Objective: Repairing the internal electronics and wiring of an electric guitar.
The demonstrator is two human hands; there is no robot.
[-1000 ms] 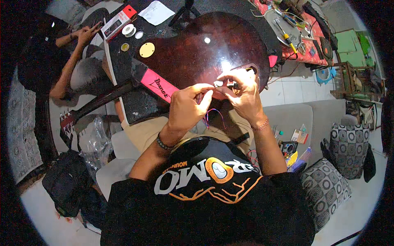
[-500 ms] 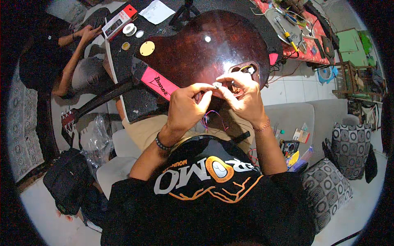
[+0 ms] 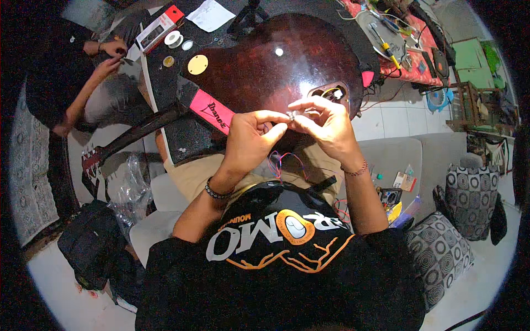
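Observation:
My left hand (image 3: 248, 140) and my right hand (image 3: 331, 129) meet over the near edge of an electric guitar lying back side up. Between their fingertips they pinch one small silvery part (image 3: 291, 116), too small to name exactly. Thin pink and blue wires (image 3: 281, 160) loop below my hands; where they end is hidden. The dark reddish-brown guitar body (image 3: 276, 66) has an uncovered control cavity (image 3: 334, 91) just beyond my right hand, with wiring inside. A pink strap (image 3: 208, 109) lies beside my left hand.
A round cream cover plate (image 3: 197, 64), a solder spool (image 3: 173, 39), a red-and-white box (image 3: 160, 28) and a paper sheet (image 3: 210, 15) lie on the black table. Tools, including a yellow-handled one (image 3: 392, 53), are at far right. Another person's hands (image 3: 113, 58) are at far left.
My hands keep their pinch, with a slight shift of the right fingers and the small part. The dangling wires have swung left. The other person's hands have drawn back from the box.

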